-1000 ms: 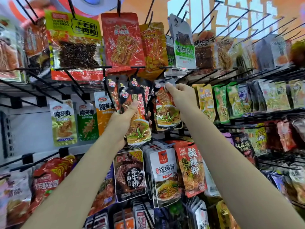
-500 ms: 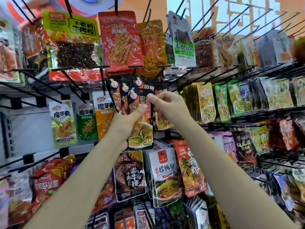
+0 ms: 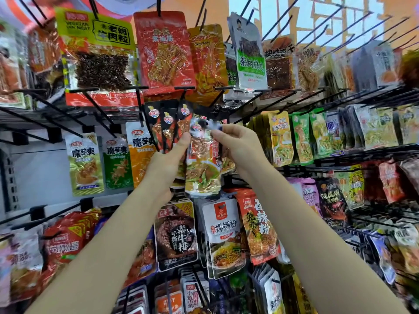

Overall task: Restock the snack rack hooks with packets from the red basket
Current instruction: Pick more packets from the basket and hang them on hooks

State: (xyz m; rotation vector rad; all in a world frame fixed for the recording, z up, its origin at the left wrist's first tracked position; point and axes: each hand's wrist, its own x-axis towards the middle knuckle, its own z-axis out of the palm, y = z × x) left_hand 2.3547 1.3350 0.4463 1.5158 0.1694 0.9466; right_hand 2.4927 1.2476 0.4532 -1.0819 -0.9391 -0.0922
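Both hands raised at black wire snack rack [image 3: 306,94]. Right hand [image 3: 235,147] pinches top edge of glossy black-and-orange foil snack packet [image 3: 203,168]; left hand [image 3: 166,162] holds its left side, thumb pressed on front. Matching black packets [image 3: 169,126] hang just behind. Packet top blurred.

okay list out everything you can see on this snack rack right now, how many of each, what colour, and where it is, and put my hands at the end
held packet: one, dark with a food picture, rack centre, between both hands
black-and-red packets: at least three, on the hook just left of the held packet
konjac packets: three fronts, light green, dark green, orange, middle row left
big top-row packets: yellow-green, red, orange, upper left to centre
green-label packet: one front, silver and green, top centre
yellow and green packets: several, middle row right
noodle packets: white and orange-red, lower centre
dark steak packet: one front, lower centre
black hooks: many, some bare at upper right
left hand: thumb on the held packet
right hand: pinches its top
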